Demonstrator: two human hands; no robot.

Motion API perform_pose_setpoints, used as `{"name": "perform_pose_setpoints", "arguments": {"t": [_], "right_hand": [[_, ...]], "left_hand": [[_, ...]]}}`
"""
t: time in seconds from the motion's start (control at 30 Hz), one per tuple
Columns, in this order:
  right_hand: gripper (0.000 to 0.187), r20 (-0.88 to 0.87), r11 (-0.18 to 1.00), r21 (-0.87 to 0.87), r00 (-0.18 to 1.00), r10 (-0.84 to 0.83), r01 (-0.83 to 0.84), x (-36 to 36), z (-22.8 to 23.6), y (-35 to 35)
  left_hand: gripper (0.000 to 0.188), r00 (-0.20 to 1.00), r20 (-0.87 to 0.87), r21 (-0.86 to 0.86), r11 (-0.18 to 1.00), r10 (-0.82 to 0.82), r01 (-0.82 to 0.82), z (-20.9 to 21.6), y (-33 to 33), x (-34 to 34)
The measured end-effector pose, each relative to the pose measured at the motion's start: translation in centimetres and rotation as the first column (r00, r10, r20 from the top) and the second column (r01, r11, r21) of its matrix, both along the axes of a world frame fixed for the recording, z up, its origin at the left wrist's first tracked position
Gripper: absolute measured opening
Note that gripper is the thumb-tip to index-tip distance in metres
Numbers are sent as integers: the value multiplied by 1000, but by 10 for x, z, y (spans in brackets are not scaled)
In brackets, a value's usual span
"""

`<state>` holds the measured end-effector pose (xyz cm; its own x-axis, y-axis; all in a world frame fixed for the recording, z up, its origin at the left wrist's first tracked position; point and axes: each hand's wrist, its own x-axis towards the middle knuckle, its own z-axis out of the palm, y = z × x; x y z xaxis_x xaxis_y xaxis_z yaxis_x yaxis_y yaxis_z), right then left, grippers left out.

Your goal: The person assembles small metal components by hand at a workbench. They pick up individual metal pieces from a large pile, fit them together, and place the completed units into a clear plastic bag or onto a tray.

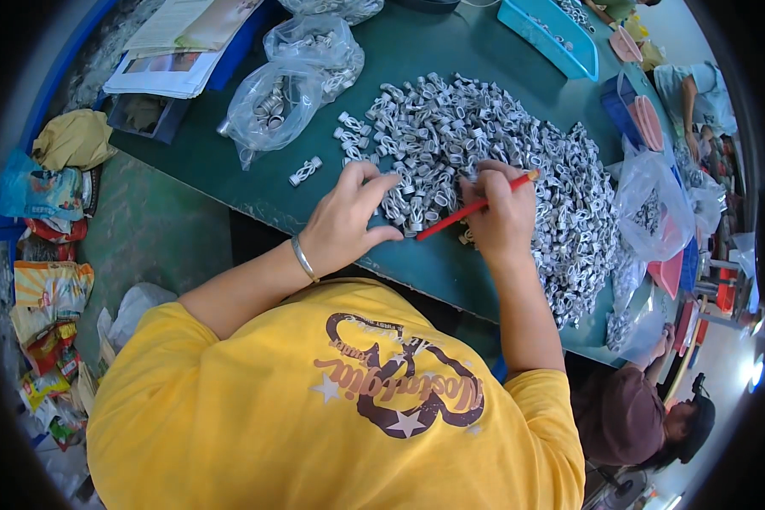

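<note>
Someone in a yellow T-shirt sat at a green worktop [438, 265], both bare hands at the near edge of a broad heap of small grey looped fittings [450, 119], which looked like metal. The heap lay just beyond the two grips and spread well out past the right one.

The left hand [340, 217] had its thumb and fingers spread apart, fingertips beside the closest pieces; I saw nothing held between them. The right hand [501, 217] was closed around a slim red stick [452, 220], probably a pencil, its lower end slanting toward the left thumb. Whether those fingers also pinched a fitting, I couldn't tell.

Left of the left grip lay a single stray fitting [306, 172], and beyond it a clear plastic bag [272, 106] with pieces inside.

To me this looked like picking through the heap. The next move seemed to call for the left thumb and fingers to close on a few pieces, with the stick clear of them.
</note>
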<state>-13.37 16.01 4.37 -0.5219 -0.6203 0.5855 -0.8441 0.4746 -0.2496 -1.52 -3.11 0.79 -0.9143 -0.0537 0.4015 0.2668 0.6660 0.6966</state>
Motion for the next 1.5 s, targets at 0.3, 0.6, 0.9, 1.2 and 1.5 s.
{"name": "perform_pose_setpoints", "arguments": {"t": [0.3, 0.6, 0.9, 1.2, 1.5], "right_hand": [[27, 197, 968, -246, 980, 12, 38, 42, 1, 30], [30, 364, 914, -403, 924, 118, 42, 70, -26, 38], [31, 540, 807, -586, 778, 320, 75, 81, -23, 27], [20, 542, 893, -443, 818, 194, 81, 80, -34, 28], [22, 194, 960, -270, 973, 127, -72, 61, -28, 17]], "left_hand": [[30, 993, -45, -64, 992, -113, 110, -1, 8, -14], [30, 992, -58, 24, 994, -108, 110, 2, 4, -15], [23, 959, 45, 434, 871, -279, 232, 9, 25, -2], [27, 969, -27, 140, 958, -247, 248, 10, 21, -3], [41, 963, 122, -39, 969, -239, 246, 12, 19, -6]]}}
